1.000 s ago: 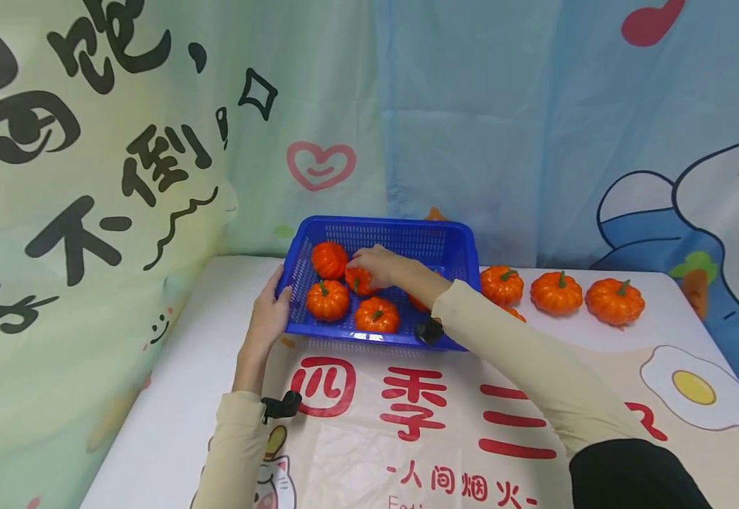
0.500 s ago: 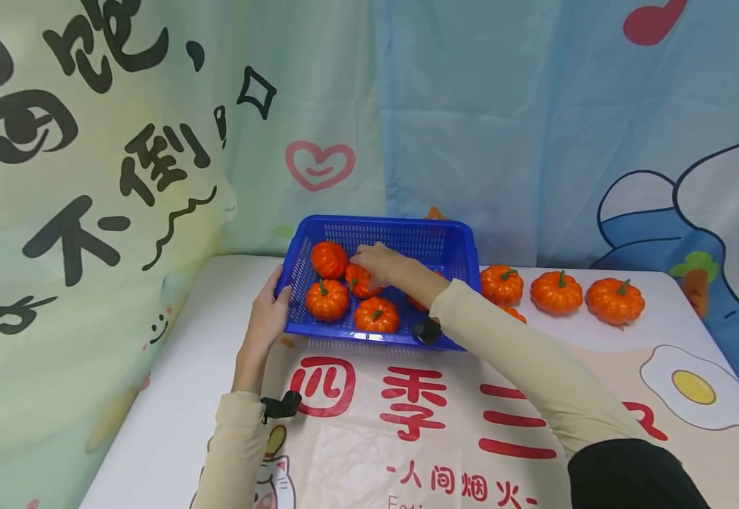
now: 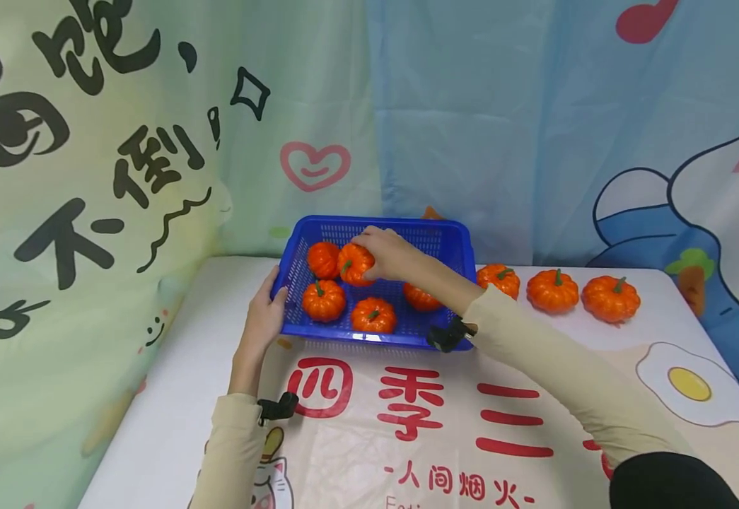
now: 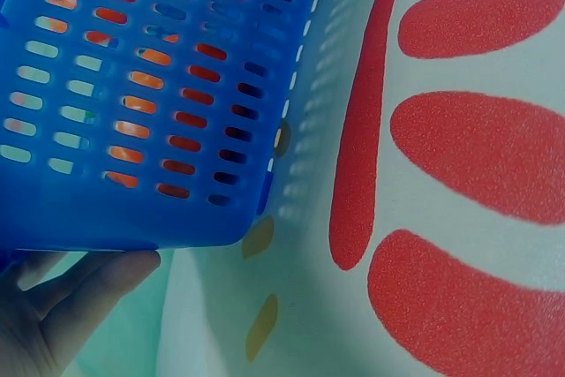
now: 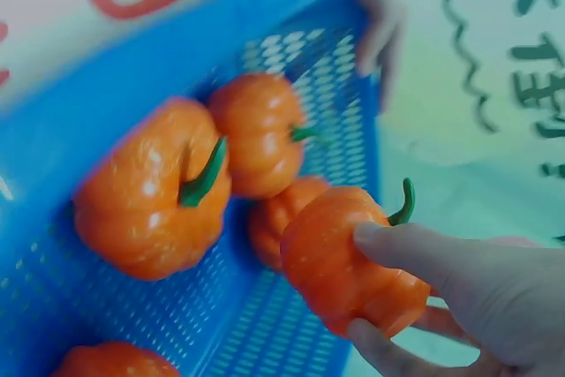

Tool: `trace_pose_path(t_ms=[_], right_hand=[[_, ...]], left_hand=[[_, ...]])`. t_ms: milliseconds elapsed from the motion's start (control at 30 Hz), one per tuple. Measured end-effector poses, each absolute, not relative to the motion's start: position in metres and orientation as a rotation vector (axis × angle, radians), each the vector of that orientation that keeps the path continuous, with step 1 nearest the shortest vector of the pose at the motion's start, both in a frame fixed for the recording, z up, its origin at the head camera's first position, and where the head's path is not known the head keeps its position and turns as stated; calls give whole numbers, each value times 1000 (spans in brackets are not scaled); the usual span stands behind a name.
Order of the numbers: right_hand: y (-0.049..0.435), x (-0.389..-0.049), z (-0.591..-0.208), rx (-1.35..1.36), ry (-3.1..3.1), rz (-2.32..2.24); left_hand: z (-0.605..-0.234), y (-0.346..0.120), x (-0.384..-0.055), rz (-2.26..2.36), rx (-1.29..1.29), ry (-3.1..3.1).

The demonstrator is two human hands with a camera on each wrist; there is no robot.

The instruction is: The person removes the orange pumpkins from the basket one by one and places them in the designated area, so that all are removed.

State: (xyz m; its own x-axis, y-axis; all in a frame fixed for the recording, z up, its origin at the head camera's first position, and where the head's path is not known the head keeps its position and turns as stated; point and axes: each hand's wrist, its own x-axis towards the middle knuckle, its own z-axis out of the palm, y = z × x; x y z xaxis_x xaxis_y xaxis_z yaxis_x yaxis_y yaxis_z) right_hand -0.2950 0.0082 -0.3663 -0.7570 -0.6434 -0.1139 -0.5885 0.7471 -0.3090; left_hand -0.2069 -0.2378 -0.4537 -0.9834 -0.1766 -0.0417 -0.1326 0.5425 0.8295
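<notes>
A blue plastic basket [image 3: 318,332] with perforated walls holds several small orange pumpkins, among them a pumpkin [image 3: 373,315] by the front wall and another [image 3: 323,300] at the left. My left hand [image 3: 264,311] grips the basket's left end; in the left wrist view its thumb [image 4: 115,284] lies against the blue wall. Over the basket, my right hand [image 3: 394,256] holds a pumpkin [image 5: 349,258] between thumb and fingers, its green stem pointing sideways. In the right wrist view this pumpkin partly covers another pumpkin [image 5: 274,218] behind it.
Right of the basket, several more pumpkins stand in a row on the table, including a middle one [image 3: 552,291] and the rightmost one [image 3: 611,298]. My right sleeve [image 3: 554,367] crosses the printed tablecloth [image 3: 426,424]. A printed curtain [image 3: 458,141] hangs behind.
My right hand has raised the pumpkin from among the others, up and slightly back. A pumpkin on the basket's right side shows more now. My left hand stays on the basket.
</notes>
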Motion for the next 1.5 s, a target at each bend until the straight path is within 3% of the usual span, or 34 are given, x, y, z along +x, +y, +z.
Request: trace_pose_path(t_ms=[533,800,1133,1500], right_hand=[[100,-188,-341,-759,2786,-968],[157,-141,-342,-288,2804,-1135],[205,-118,-369,-102,2941,-1134],[262,-127,-423,94,3006,-1122]], left_hand=[[-455,-238,-207,-1442,261,-2719],[-454,-235,-207,-1458,265,-2713],[-455,-238,-207,-1431,269,-2733],[-456,-238,-207,-1434,275,-2730]])
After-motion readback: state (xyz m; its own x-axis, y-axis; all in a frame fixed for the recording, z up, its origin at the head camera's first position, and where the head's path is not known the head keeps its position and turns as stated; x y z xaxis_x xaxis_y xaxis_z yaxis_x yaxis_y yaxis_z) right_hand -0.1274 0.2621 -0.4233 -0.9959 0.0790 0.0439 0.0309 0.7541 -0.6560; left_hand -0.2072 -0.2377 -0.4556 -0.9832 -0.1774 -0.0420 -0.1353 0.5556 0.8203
